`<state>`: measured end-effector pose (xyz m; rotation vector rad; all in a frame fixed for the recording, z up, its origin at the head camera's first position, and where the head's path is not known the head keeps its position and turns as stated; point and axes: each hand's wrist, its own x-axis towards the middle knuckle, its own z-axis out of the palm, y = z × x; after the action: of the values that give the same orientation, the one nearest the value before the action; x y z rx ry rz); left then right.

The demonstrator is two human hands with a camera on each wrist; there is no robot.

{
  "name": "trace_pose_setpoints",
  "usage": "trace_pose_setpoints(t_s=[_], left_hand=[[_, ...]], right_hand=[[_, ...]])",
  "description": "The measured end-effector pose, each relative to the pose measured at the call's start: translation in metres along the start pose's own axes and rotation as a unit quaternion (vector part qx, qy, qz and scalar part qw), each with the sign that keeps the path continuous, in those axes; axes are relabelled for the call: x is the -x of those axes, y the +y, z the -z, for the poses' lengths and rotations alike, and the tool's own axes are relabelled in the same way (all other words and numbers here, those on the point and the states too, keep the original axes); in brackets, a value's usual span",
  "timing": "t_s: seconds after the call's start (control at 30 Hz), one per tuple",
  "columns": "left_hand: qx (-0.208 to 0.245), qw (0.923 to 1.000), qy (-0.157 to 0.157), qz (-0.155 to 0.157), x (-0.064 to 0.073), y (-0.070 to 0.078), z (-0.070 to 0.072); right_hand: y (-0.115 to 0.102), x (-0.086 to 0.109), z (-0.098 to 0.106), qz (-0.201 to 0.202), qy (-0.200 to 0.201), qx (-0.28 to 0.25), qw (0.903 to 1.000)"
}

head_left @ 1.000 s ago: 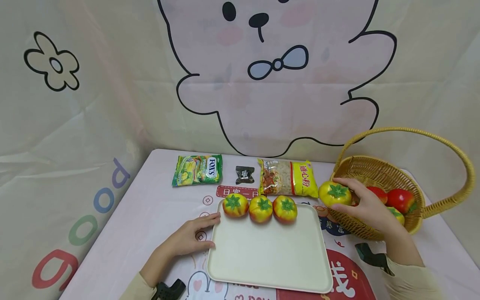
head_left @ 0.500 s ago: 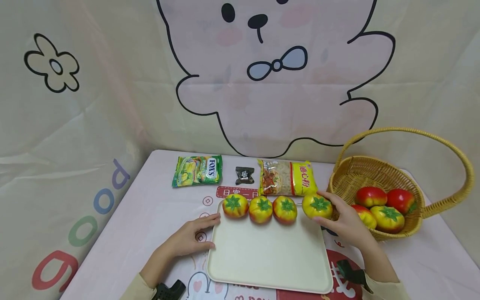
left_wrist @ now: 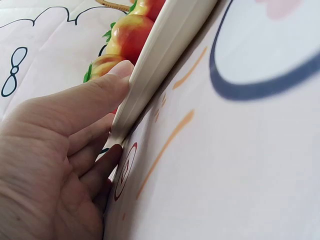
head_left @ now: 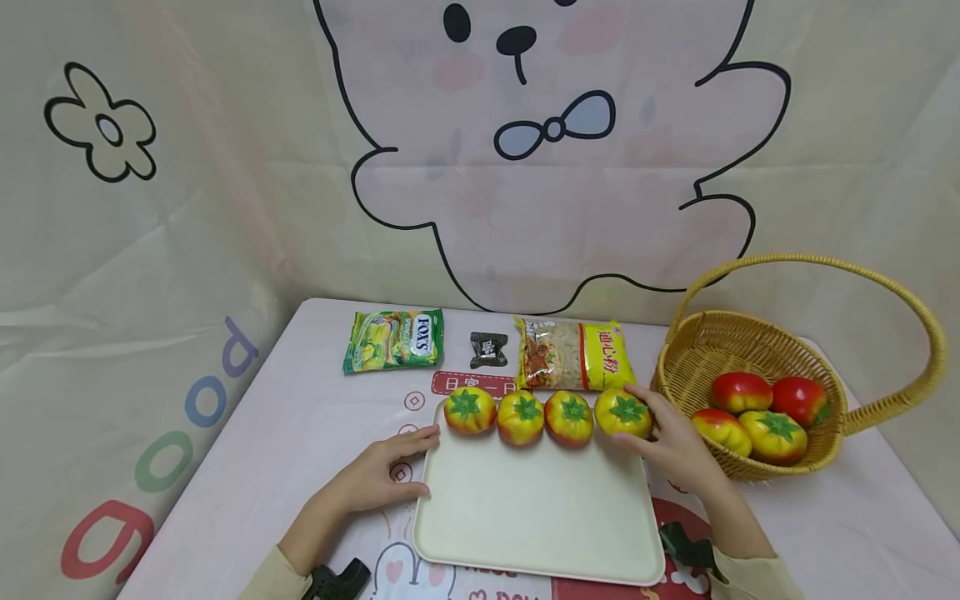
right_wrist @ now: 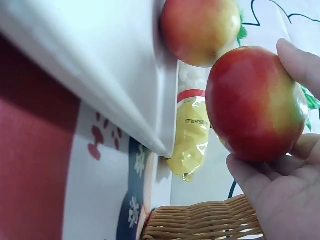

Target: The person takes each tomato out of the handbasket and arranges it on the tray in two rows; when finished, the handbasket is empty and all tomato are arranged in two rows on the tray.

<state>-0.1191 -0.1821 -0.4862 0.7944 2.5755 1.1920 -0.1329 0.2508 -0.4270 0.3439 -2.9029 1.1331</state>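
My right hand (head_left: pixel 675 442) grips a red-and-yellow fruit (head_left: pixel 624 413) with a green star-shaped leaf top, at the tray's back right corner. In the right wrist view thumb and fingers curl round this fruit (right_wrist: pixel 256 104), which appears raised off the tray floor. Three similar fruits stand in a row along the back of the cream tray (head_left: pixel 536 508); the rightmost of them (head_left: pixel 569 419) is beside the held one. At the tray's left edge rests my left hand (head_left: pixel 382 477), fingers fairly straight. The left wrist view has its thumb (left_wrist: pixel 102 95) against the tray's outer wall (left_wrist: pixel 150 65).
A wicker basket (head_left: pixel 720 333) with a tall handle stands right of the tray, holding several red and yellow fruits (head_left: pixel 777 437). Behind the tray lie a green candy bag (head_left: pixel 393 340), a small black packet (head_left: pixel 489 350) and a yellow pasta bag (head_left: pixel 576 355).
My right hand has carried the fruit left from the basket to the tray's back right corner, near the end of the row. The left hand stays at the tray's edge.
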Motion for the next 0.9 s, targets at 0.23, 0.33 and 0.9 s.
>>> trace_pose_setpoints(t_s=[0.23,0.33,0.9], left_hand=[[0.0,1.0,0.002,-0.002,0.0,-0.001,0.001],[-0.003,1.0,0.002,-0.002,0.0,-0.002,0.0],[0.005,1.0,-0.004,0.002,0.0,-0.001,0.0]], right_hand=[[0.003,-0.003,-0.001,-0.017,-0.022,-0.015,0.9995],[0.005,-0.005,-0.001,-0.029,-0.035,-0.018,0.9988],[0.02,-0.013,-0.006,-0.042,-0.077,-0.027,0.9958]])
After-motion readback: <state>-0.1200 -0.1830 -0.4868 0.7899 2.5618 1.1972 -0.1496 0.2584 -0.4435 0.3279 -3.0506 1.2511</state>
